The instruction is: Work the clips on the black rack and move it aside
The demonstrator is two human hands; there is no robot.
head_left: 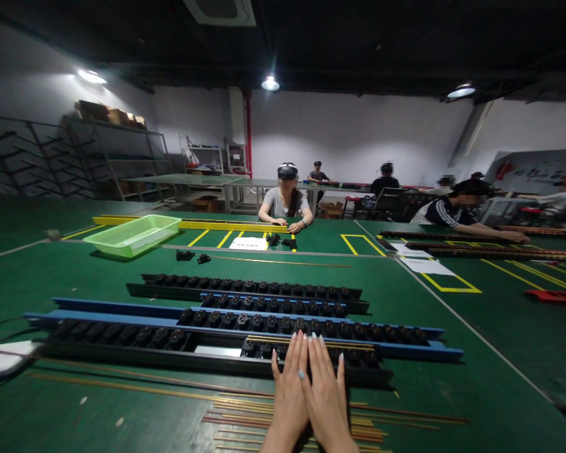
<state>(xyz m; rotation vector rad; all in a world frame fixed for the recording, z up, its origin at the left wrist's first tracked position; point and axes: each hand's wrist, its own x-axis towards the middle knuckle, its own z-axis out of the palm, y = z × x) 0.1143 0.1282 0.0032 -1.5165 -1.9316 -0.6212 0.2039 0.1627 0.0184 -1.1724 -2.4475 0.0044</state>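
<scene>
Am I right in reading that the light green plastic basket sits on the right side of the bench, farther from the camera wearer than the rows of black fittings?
Not quite: the head view shows the light green plastic basket on the left side of the bench, not the right. It is indeed farther from the camera wearer than the rows of black fittings.
</scene>
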